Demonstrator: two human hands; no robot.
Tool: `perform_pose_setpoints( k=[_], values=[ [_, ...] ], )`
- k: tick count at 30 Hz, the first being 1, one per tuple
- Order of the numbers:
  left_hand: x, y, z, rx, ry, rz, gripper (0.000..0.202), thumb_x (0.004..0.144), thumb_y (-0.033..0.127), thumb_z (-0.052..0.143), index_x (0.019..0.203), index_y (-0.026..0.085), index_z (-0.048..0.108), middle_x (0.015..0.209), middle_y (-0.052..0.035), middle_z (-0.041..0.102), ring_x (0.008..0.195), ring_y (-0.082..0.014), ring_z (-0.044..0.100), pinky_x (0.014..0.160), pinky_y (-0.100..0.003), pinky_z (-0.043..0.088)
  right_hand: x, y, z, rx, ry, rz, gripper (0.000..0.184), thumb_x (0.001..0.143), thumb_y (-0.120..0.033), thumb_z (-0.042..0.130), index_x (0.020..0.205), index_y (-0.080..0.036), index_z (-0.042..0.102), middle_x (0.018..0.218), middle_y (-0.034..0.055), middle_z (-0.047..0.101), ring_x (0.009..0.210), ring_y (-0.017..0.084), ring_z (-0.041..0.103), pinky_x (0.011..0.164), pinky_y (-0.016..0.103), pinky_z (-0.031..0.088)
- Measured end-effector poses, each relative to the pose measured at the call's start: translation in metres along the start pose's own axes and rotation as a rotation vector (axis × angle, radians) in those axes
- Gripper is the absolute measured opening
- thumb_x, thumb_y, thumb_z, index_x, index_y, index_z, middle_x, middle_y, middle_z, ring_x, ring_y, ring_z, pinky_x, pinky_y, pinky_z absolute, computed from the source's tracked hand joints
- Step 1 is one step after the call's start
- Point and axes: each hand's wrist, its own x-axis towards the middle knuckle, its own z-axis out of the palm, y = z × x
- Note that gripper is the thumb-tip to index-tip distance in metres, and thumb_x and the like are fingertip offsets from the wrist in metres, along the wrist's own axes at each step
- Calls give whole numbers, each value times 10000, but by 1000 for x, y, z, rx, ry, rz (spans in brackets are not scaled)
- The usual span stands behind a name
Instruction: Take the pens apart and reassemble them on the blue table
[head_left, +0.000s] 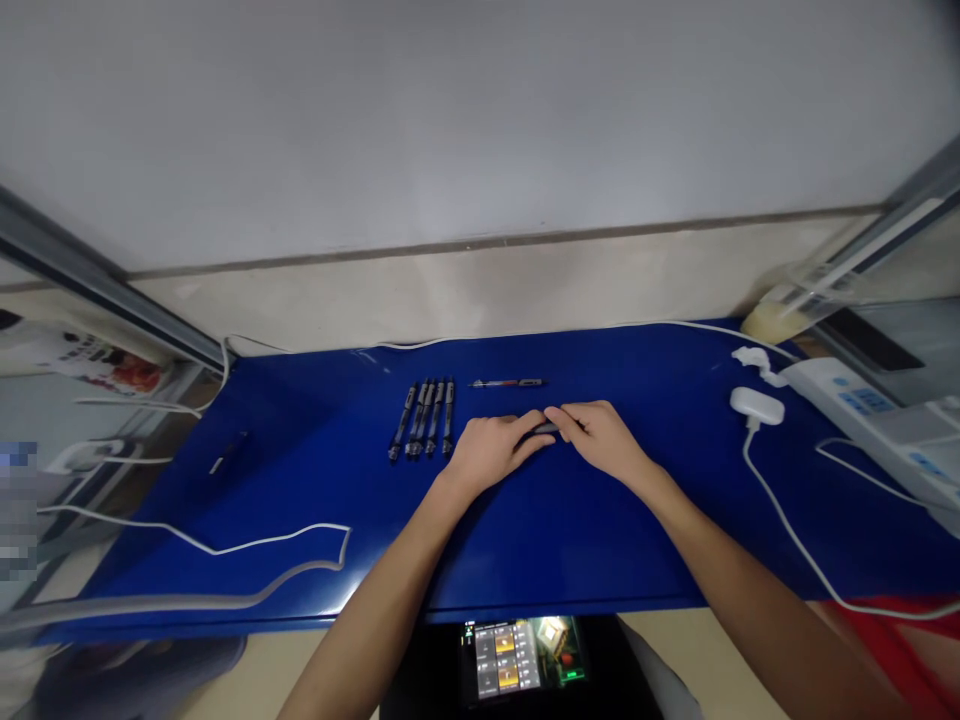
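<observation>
My left hand [491,450] and my right hand [600,435] meet over the middle of the blue table top [570,530]. Both are closed on a dark pen [545,428], which shows only in the gap between the fingertips. Just beyond the hands lies a single pen with a red and grey barrel [508,383], flat and crosswise. To the left of my left hand several dark pens [424,418] lie side by side in a row, pointing away from me.
A white cable [225,545] loops over the table's left part, and a small dark pen-like piece [229,452] lies there. A white plug [757,405] with its cable and a white device [870,410] sit at the right. A lit phone screen [521,655] lies below the table's near edge.
</observation>
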Motion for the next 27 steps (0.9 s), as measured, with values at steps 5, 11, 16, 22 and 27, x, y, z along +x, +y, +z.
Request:
perform_pose_setpoints(
  k=[5, 11, 16, 22, 27],
  values=[
    [2, 0, -2, 40, -42, -121, 509, 1053, 505, 166, 1068, 254, 608, 820, -25, 721, 753, -210, 707, 608, -248, 405, 0, 3, -3, -3, -2, -116, 170, 995, -342, 526, 941, -207, 614, 857, 28, 655, 745, 160, 586, 704, 288, 430],
    [1, 0, -4, 31, -37, -56, 474, 1023, 596, 231, 1156, 300, 577, 914, -2, 735, 816, -201, 715, 628, -234, 429, 2, 2, 0, -27, 1, -145, 363, 1033, -345, 434, 705, -200, 489, 673, 2, 509, 672, 156, 500, 661, 300, 374],
    [1, 3, -1, 117, -47, -76, 545, 1036, 560, 145, 1118, 273, 601, 882, -23, 733, 768, -202, 709, 619, -244, 434, 0, 1, 3, 86, -8, 83, 536, 1017, -475, 422, 559, -200, 388, 509, -34, 371, 487, 116, 383, 513, 296, 262],
    [3, 2, 2, 172, -36, -98, 528, 1036, 545, 158, 1137, 263, 593, 845, -38, 730, 717, -217, 708, 586, -252, 427, 2, 1, -1, 37, 54, -180, 167, 997, -337, 523, 935, -226, 631, 907, 47, 656, 850, 192, 608, 762, 320, 456],
    [3, 2, 7, 270, -42, -101, 511, 1038, 524, 181, 1144, 236, 590, 838, -73, 714, 696, -210, 701, 590, -247, 430, 5, 8, 4, -10, 58, -169, 185, 1011, -293, 489, 861, -227, 574, 813, 39, 621, 803, 201, 578, 759, 345, 456]
  ],
)
